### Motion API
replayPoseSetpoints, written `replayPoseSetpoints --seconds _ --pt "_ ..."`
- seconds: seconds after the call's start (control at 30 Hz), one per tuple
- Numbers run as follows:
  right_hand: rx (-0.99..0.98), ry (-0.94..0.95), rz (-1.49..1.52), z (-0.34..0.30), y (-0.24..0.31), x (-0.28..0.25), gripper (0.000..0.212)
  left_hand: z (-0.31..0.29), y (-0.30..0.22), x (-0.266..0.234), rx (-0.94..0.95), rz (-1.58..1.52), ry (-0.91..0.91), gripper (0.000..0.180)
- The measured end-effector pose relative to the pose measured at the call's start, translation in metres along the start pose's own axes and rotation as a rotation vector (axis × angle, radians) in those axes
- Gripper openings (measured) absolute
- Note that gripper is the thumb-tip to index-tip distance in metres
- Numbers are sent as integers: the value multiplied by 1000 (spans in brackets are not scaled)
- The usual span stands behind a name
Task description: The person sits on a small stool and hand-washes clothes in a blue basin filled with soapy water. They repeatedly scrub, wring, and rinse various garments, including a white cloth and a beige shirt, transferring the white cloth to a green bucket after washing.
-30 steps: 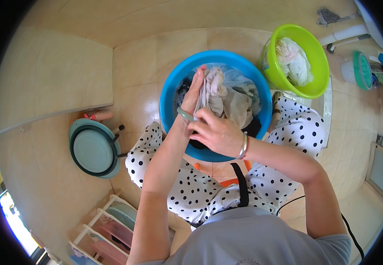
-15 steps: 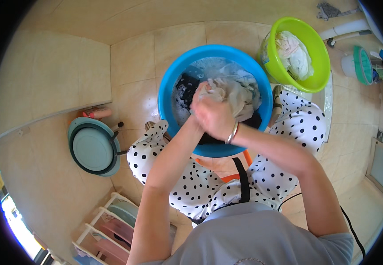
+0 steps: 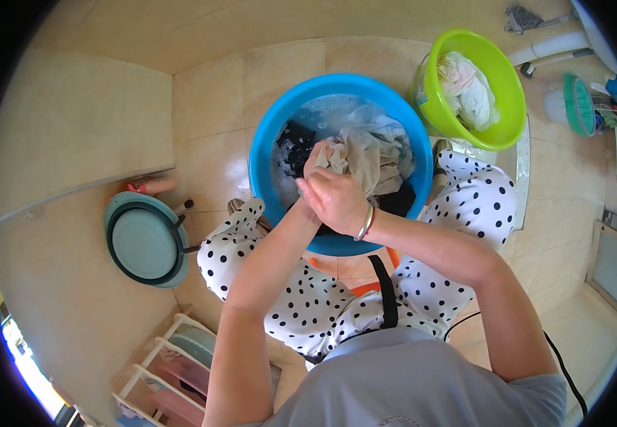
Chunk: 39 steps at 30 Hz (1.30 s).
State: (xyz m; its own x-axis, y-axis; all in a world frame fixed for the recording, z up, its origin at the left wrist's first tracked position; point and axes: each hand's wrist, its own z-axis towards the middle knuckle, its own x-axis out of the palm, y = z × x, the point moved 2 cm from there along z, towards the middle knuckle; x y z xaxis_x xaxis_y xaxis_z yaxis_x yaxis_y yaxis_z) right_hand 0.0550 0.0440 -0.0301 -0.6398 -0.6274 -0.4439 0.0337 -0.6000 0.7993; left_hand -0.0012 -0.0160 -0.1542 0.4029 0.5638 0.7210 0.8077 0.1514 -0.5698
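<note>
A blue basin holds sudsy water and wet laundry in front of me. My left hand grips a wet beige cloth over the middle of the basin; its fingers are partly hidden by the cloth and my other hand. My right hand, with a silver bracelet at the wrist, is closed on the near edge of that cloth, crossing over my left wrist. Pale wet fabric lies behind the beige cloth. Dark fabric floats at the left, and another dark piece shows at the right.
A lime-green bucket with white laundry stands beyond the basin at right. Collapsible grey-green basins lean on the left wall, beside a red bottle. A white rack stands lower left. My knees flank the basin.
My right hand has slid slightly down toward me over my left wrist. The beige cloth lies more spread out to the right of my hands. The whole view has shifted a little.
</note>
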Motion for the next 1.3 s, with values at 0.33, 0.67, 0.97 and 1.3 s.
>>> replayPoseSetpoints --seconds 0.33,0.67,0.97,1.3 --pt "195 -68 -182 -3 -76 -4 26 8 -4 54 -296 -201 -223 24" --pt "301 41 -256 7 -105 -22 27 4 6 71 -222 -152 -185 32" --pt "33 11 -67 -7 -9 -8 22 -13 5 75 285 -197 88 40" --pt "206 -1 -137 -7 -54 -10 23 -5 -12 70 -403 -51 -352 35"
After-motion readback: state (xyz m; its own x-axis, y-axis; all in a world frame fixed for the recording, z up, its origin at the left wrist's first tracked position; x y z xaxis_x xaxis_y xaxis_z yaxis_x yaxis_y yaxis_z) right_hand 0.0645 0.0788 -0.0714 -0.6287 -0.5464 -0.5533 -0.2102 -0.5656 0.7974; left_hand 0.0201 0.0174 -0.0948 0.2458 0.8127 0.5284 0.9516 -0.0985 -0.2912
